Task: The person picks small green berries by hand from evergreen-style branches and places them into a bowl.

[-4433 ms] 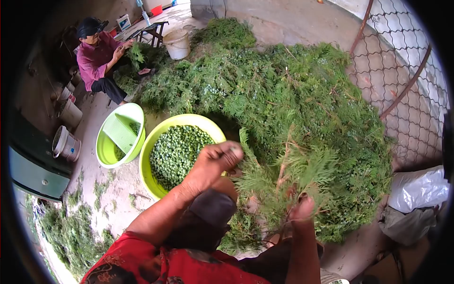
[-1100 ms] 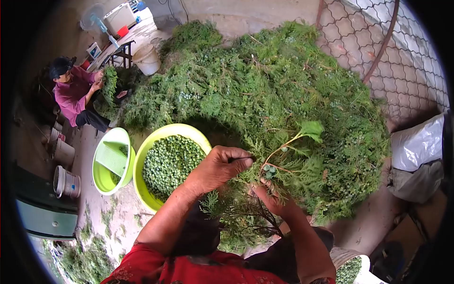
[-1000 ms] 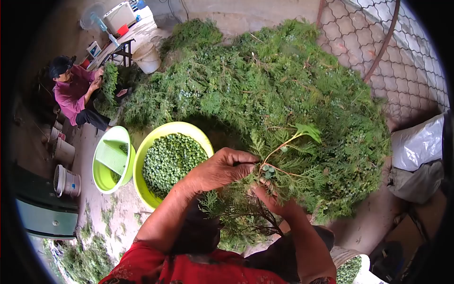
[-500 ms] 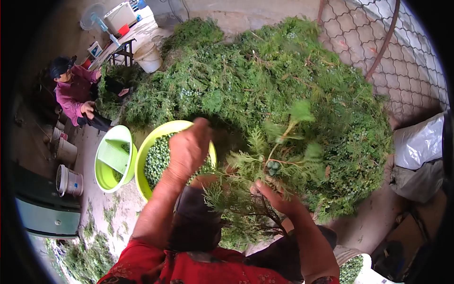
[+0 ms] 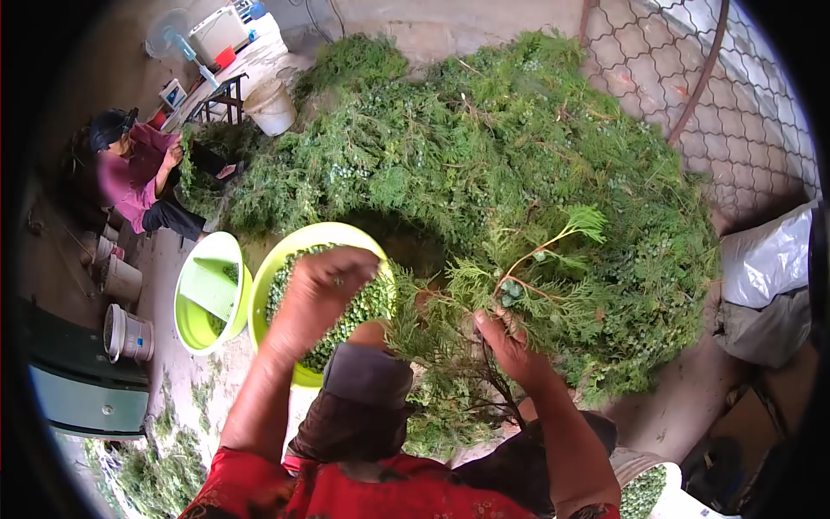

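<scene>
One leafy branch (image 5: 543,292) stands up out of my right hand (image 5: 506,344), in front of the big green pile (image 5: 484,147), with a small cluster of green berries (image 5: 512,291) at its fork. My right fingers are closed round its lower stem, thumb pointing up; darker twigs hang beneath. My left hand (image 5: 324,290) is above the yellow-green basin (image 5: 256,311), well apart from the branch. It is blurred, its fingers bent inward, and I cannot tell whether they pinch anything.

About a second ago that hand was at the branch; half a second ago it was over the far side of the basin, and now it is closer to me. The berry cluster is still on the fork. The person in the purple shirt (image 5: 138,177), whose one hand was low by the knee, now has it raised at some greenery.

Round berries (image 5: 370,307) fill much of the basin, partly behind my hand and knee. Just beside it sits a paler basin (image 5: 180,316) with a ridged board (image 5: 207,285) slanting inside. The floor (image 5: 232,381) is pale and strewn with green scraps. Farther out are a white bucket (image 5: 270,108), wire mesh (image 5: 735,112) and a shiny white sack (image 5: 765,255).
</scene>
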Tool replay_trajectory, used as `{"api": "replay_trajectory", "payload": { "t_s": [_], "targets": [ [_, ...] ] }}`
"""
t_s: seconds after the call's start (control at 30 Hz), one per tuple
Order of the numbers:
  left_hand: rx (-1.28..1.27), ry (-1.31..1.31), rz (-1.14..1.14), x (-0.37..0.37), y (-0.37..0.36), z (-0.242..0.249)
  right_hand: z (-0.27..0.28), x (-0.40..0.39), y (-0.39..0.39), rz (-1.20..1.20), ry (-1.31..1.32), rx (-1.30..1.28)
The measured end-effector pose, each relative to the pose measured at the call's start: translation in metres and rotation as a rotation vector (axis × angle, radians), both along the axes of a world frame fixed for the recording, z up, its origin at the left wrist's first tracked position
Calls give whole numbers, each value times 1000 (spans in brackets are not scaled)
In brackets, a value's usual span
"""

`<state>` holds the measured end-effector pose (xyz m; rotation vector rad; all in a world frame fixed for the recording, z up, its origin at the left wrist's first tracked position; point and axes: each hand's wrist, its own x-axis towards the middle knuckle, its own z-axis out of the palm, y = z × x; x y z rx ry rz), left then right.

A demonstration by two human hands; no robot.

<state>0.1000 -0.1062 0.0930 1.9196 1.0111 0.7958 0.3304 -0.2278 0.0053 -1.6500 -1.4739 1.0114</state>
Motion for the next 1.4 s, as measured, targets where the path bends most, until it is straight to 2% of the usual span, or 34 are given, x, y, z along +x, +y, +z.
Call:
{"api": "replay_trajectory", "payload": {
  "t_s": [0.03,0.1,0.17,0.23,0.27,0.33,0.43,0.5,0.53,0.6,0.67,0.73,0.8,0.97,1.03,1.1,1.13,1.23,1.27,1.33,1.37,1.4],
  "targets": [
    [26,29,-117,19,-14,11,-8,0,2,-2,-4,6],
    [105,-42,-305,51,-28,14,-21,0,4,13,-49,376],
    [224,7,-297,74,-37,12,-26,-3,7,-6,-63,326],
    [345,77,-255,90,-38,-1,-25,-2,12,37,-195,668],
    [344,77,-261,93,-38,-1,-22,-3,13,30,-99,614],
    [495,268,-245,98,-39,-3,-16,0,14,22,-90,578],
    [623,397,-277,100,-36,-8,-20,6,14,40,-102,504],
    [668,471,-282,100,-34,-13,-23,9,14,81,-261,451],
    [715,542,-281,99,-33,-15,-27,10,14,76,-258,448],
    [706,563,-299,98,-26,-24,-33,10,13,84,-435,429],
    [710,579,-316,96,-21,-29,-33,5,13,51,-477,457],
    [522,437,-272,95,-18,-33,-30,1,15,21,-528,481],
    [442,358,-266,93,-13,-46,-25,-4,15,-131,-386,536],
    [143,142,-192,88,-11,-74,-44,-2,19,-132,-347,413],
    [167,184,-181,89,-12,-78,-37,-2,19,-125,-318,345],
    [387,299,-217,92,-15,-76,-33,-1,18,-54,-464,103],
    [473,345,-256,92,-12,-78,-30,0,19,-54,-464,105],
    [502,315,-248,94,-12,-76,-30,4,20,-46,-394,22],
    [497,314,-250,94,-13,-79,-35,5,21,-55,-346,107],
    [231,111,-205,94,-11,-82,-37,7,21,-63,-300,193],
    [231,108,-206,95,-11,-79,-36,8,21,-63,-294,147],
    [-174,-74,-173,95,-11,-73,-36,7,21,-63,-285,100]
  ]
}}
